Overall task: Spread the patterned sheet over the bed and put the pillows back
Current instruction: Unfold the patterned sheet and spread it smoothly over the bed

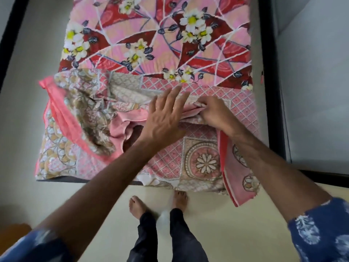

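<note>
A pink patterned sheet (200,161) with lattice and medallion print lies bunched and partly folded over the near end of the bed. Under it the mattress (154,44) wears a red and pink floral cover. My left hand (164,118) rests flat on the sheet with its fingers spread. My right hand (211,110) is closed around a pink fold of the sheet just beside the left hand. A loose flap of the sheet (238,174) hangs off the near right corner. A crumpled part (85,114) lies at the left. No pillow is in view.
A black bed frame (272,91) runs along the right side and the near right edge. A pale wall or panel (317,91) stands to the right. My bare feet (156,205) stand on the cream floor at the foot of the bed.
</note>
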{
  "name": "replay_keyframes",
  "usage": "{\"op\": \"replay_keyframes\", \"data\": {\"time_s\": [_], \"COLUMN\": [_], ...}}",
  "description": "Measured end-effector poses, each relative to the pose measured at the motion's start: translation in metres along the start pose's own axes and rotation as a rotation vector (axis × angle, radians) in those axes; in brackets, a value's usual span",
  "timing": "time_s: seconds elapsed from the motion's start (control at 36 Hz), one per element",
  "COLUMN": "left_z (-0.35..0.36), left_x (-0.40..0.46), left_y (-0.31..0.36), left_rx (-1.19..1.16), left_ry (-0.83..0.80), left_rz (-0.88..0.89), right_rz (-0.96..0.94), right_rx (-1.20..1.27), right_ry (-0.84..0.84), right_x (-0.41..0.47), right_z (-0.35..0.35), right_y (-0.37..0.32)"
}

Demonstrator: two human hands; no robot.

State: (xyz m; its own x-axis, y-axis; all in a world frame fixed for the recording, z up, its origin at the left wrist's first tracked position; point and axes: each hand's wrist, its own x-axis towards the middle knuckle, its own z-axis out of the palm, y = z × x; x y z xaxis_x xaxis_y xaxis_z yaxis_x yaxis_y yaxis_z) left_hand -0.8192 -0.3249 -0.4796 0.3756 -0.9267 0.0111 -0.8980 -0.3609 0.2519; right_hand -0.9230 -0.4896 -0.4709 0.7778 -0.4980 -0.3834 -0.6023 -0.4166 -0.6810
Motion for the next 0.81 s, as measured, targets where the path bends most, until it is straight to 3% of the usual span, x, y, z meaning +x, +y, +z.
{"op": "replay_keyframes", "data": {"time_s": [0.14,0.22,0.36,0.5,0.61,0.69,0.81], "left_z": [0.038,0.046,0.042,0.03,0.014,0.001,-0.026], "left_x": [0.03,0.022,0.007,0.012,0.017,0.011,0.005], "left_y": [-0.019,-0.043,-0.061,-0.06,-0.055,-0.051,-0.051], "left_rx": [0.146,0.177,0.286,0.254,0.246,0.323,0.384], "left_ry": [-0.209,-0.199,-0.165,-0.141,-0.133,-0.128,-0.094], "left_rz": [-0.01,-0.01,0.093,-0.003,-0.039,0.032,0.048], "right_rz": [-0.046,-0.076,0.03,0.063,0.059,0.057,0.05], "right_rx": [-0.099,-0.163,-0.004,0.138,-0.044,-0.309,-0.398], "right_ry": [0.089,0.08,-0.116,-0.223,-0.356,-0.196,0.047], "right_x": [-0.022,-0.033,-0.051,-0.061,-0.067,-0.065,-0.067], "right_z": [0.014,0.017,0.025,0.029,0.026,0.011,-0.024], "right_y": [0.025,0.056,0.101,0.099,0.088,0.086,0.084]}}
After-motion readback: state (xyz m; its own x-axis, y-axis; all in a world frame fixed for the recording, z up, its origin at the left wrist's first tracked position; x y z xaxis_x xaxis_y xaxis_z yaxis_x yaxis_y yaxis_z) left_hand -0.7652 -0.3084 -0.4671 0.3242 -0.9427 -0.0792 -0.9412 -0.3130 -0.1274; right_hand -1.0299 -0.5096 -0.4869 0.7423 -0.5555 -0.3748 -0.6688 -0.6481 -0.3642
